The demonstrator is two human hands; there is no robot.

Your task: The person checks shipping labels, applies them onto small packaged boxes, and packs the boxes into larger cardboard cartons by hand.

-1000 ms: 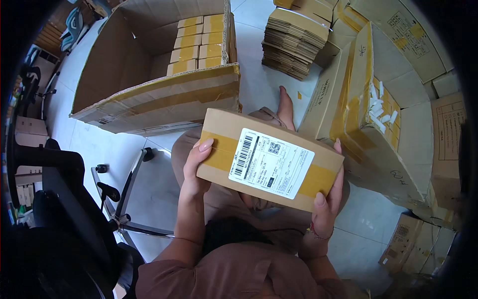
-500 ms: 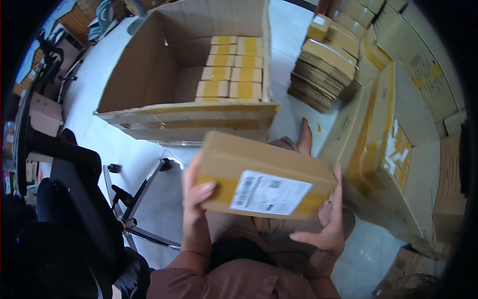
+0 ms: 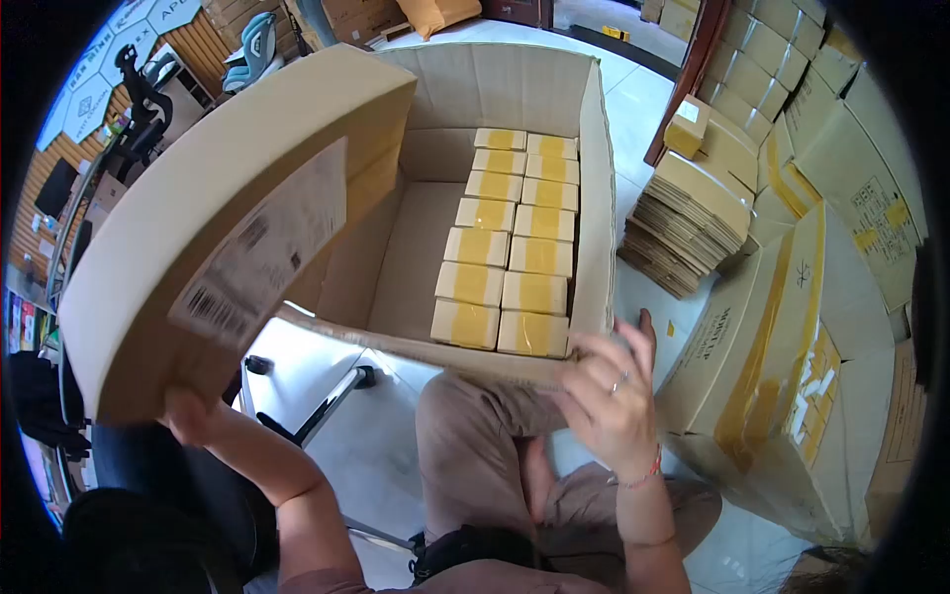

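My left hand [image 3: 194, 418] grips the near lower end of a taped cardboard box [image 3: 237, 148] with a white printed label [image 3: 267, 247]. Raised at the left and tilted, this box looms close to the camera and overlaps part of the large open carton [image 3: 500, 84]. My right hand [image 3: 609, 401] holds nothing; its fingers are apart and slightly bent, right by the carton's near right corner. Inside the carton, small taped boxes [image 3: 487, 230] stand in two columns along the right wall. The bottom of the carton [image 3: 416, 243] shows to their left.
Flattened cardboard [image 3: 698, 203] is stacked at the right, with a small box [image 3: 687, 126] on top. A tall open carton [image 3: 757, 366] holding taped boxes stands at my right. Chair legs [image 3: 332, 401] are at the left, and more cartons [image 3: 767, 54] line the back right.
The labelled box has gone from in front of me, between both hands, to the upper left in my left hand alone. My right hand has released it and risen towards the carton's corner.
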